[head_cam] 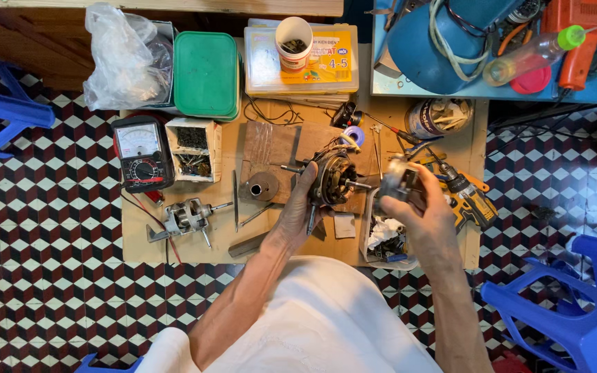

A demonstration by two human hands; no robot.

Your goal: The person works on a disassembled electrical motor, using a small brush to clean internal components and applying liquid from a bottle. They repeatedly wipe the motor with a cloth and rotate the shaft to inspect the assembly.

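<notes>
My left hand (298,207) grips a round electric motor (333,178) with copper windings and a steel shaft, holding it above a wooden block (271,148). My right hand (426,207) holds a smaller grey metal motor part (399,183) just right of the motor's shaft, a short gap between the two. Both hands hover over a sheet of brown cardboard (139,228) laid on the tiled floor.
On the cardboard lie a black multimeter (143,153), a small box of screws (193,148), a second small motor (186,217), a metal bushing (262,186) and a cordless drill (468,197). A green box (206,72), a yellow case (326,65), blue stools (575,311) surround it.
</notes>
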